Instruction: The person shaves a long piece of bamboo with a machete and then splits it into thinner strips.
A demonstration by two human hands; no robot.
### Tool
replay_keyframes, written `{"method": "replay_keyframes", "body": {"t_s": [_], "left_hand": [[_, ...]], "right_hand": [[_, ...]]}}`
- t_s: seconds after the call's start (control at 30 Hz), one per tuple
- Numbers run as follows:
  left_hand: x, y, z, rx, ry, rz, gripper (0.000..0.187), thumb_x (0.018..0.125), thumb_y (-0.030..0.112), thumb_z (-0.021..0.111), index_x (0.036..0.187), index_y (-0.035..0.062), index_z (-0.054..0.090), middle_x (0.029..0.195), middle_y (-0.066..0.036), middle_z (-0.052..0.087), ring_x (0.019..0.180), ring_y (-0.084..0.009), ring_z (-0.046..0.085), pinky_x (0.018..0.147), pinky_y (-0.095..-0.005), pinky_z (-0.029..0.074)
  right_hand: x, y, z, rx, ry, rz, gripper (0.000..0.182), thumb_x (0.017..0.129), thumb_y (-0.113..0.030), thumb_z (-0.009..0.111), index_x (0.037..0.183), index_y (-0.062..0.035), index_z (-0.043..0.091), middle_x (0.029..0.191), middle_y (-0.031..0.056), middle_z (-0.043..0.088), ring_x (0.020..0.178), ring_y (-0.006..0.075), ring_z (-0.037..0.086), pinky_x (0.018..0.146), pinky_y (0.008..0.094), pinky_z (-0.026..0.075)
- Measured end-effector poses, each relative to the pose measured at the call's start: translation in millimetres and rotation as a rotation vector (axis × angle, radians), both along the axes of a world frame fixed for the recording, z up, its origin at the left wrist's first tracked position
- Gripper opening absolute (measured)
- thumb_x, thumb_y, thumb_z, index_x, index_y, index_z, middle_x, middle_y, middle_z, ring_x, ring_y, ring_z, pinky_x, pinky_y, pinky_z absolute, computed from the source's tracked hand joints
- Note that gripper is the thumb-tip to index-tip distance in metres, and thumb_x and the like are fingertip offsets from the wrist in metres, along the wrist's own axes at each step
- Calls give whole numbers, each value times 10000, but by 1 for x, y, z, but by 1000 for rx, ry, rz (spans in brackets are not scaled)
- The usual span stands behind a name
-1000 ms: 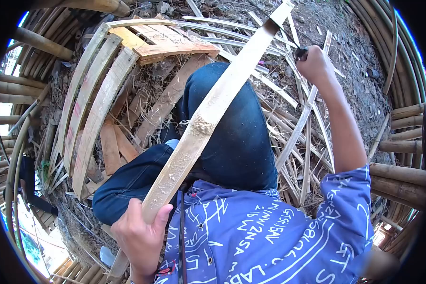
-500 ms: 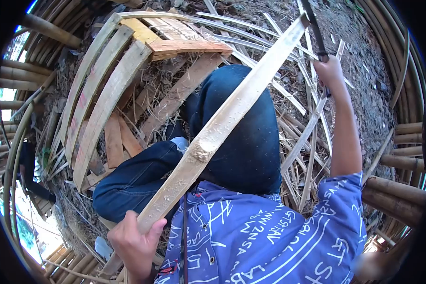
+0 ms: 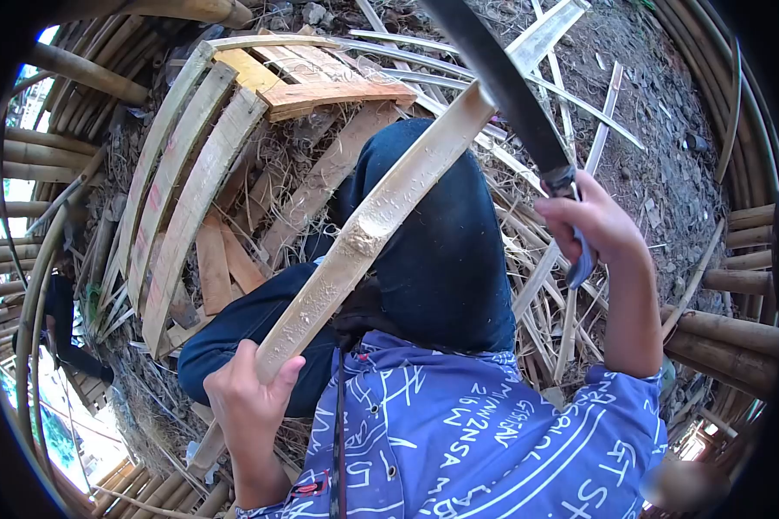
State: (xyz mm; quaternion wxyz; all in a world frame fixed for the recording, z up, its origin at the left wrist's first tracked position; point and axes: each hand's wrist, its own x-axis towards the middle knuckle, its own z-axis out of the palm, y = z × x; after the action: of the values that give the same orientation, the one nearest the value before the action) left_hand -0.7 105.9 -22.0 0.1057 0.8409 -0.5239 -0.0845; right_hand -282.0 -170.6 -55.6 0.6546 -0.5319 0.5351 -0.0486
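Bamboo slat [image 3: 381, 216] slants across the person's knee [image 3: 441, 233], its near end clenched in the left hand [image 3: 249, 405], its far end over the littered ground [image 3: 649, 112]. Right hand [image 3: 590, 227] is wrapped tight around a knife [image 3: 502, 82], blade raised above the slat.

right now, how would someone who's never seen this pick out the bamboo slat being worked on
Start at the person's bent knee in dark blue jeans. One long pale bamboo slat crosses it diagonally, its near end gripped in the left hand. Unlike the slats lying on the ground, it is lifted and meets the dark blade held by the right hand.
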Motion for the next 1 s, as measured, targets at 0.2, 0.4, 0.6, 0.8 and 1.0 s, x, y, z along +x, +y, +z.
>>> {"method": "replay_keyframes", "body": {"t_s": [0.2,0.4,0.6,0.8,1.0], "left_hand": [[6,2,-11,-14,44,1,610,793,577,653,644,32,426,509,-172,454,471,-388,504,420,-405,372],[6,-6,-6,-12,79,26,619,788,586,654,638,33,423,502,-164,443,462,-383,491,419,-395,370],[4,-2,-13,-30,63,25,595,769,546,697,645,22,443,518,-156,442,461,-359,464,437,-389,361],[5,-4,-14,-149,-113,-51,494,718,412,781,606,50,464,508,-114,447,444,-305,460,442,-360,337],[5,-5,-14,-169,-93,-49,465,702,382,791,583,76,461,479,-73,432,419,-270,448,434,-353,313]], "right_hand": [[6,8,-6,-391,-65,-97,211,835,-197,697,832,-32,565,565,-30,522,431,34,487,386,191,364],[24,44,-5,-446,-16,55,212,902,-214,607,924,-5,579,649,-18,505,590,53,450,519,239,358],[37,52,1,-381,-5,26,246,901,-238,611,874,2,563,639,-5,495,597,71,442,528,260,360],[37,52,9,-402,-123,-43,227,956,-254,541,889,-38,520,580,-21,508,414,32,435,391,176,322],[38,59,-4,-355,-122,-221,252,934,-270,593,905,-29,525,596,-36,498,448,27,452,390,195,340]]}}
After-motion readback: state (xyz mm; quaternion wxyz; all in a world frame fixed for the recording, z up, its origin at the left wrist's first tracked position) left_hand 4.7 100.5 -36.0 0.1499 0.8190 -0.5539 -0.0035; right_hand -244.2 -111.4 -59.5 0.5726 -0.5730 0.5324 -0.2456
